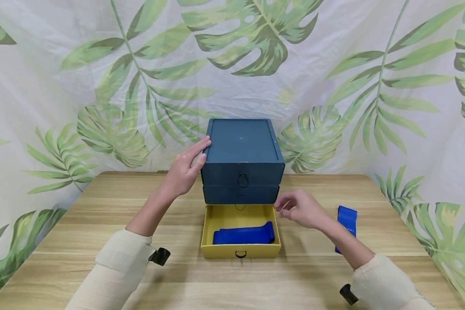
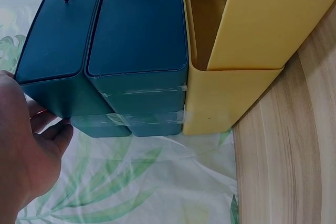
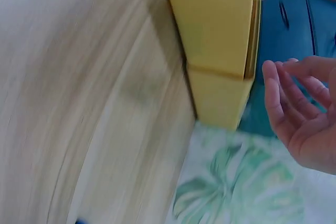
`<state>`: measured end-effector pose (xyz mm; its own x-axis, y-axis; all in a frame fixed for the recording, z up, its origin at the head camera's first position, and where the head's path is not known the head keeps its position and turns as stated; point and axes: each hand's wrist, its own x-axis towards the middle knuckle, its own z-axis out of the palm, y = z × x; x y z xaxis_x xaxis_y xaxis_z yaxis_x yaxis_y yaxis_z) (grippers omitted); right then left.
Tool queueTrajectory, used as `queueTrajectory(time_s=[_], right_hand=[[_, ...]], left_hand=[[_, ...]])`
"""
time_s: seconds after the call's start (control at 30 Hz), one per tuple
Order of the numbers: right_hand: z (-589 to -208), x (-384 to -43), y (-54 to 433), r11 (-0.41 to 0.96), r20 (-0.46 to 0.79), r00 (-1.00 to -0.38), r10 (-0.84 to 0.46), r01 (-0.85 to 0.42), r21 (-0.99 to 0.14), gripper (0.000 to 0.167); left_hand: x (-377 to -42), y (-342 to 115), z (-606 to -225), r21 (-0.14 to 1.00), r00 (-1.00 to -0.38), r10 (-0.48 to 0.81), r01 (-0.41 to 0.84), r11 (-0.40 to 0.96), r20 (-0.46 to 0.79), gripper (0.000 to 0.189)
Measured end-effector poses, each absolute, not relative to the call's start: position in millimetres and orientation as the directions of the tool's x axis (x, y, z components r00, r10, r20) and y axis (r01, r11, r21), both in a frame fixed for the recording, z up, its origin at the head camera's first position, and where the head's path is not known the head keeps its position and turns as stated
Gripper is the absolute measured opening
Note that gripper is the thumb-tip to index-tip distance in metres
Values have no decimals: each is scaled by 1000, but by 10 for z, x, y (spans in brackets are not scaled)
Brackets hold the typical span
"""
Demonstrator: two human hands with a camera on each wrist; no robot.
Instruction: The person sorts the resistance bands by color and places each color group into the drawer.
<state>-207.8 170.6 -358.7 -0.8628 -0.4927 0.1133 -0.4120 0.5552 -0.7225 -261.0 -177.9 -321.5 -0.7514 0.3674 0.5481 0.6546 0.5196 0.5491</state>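
A stack of drawer boxes has two dark blue units (image 1: 242,142) over a yellow one, whose yellow drawer (image 1: 240,251) is pulled out toward me. Inside that drawer lies a folded blue strap (image 1: 243,235). My left hand (image 1: 184,165) rests on the left side of the top blue unit, fingers along its upper edge. In the left wrist view, the left hand (image 2: 34,145) touches the blue side wall. Beside the stack's right side, near the lower blue unit, my right hand (image 1: 300,209) holds nothing, its fingers loosely bent. The right wrist view shows the right hand (image 3: 304,108) near the yellow drawer.
A second blue strap (image 1: 346,219) with pale markings lies on the wooden table (image 1: 139,275) to the right, partly behind my right forearm. A leaf-patterned cloth (image 1: 248,94) hangs behind the table. Small black ring pulls (image 1: 243,181) sit on the drawer fronts.
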Motion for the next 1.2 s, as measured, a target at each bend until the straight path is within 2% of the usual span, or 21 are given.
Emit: queueTrajectory(time_s=[0.13, 0.27, 0.57, 0.8, 1.2], right_hand=[[-3604, -2149, 1963, 572, 110, -892, -438, -371, -732, 13], [-3683, -2230, 2244, 627, 146, -919, -365, -359, -692, 15], [-3973, -2376, 2802, 705, 211, -931, -297, -363, -610, 26], [-4067, -2442, 3119, 778, 225, -942, -250, -333, -533, 25], [-4150, -2445, 3387, 904, -6, -991, -133, -119, -410, 40]], left_hand=[[-2608, -1777, -3215, 550, -752, 365, 653, 520, 548, 48], [-2606, -1780, -3215, 551, -753, 365, 652, 520, 547, 48], [-2605, -1776, -3217, 550, -750, 366, 656, 517, 551, 48], [-2605, -1772, -3213, 546, -744, 365, 663, 513, 560, 48], [-2611, -1780, -3229, 551, -740, 369, 668, 501, 563, 47]])
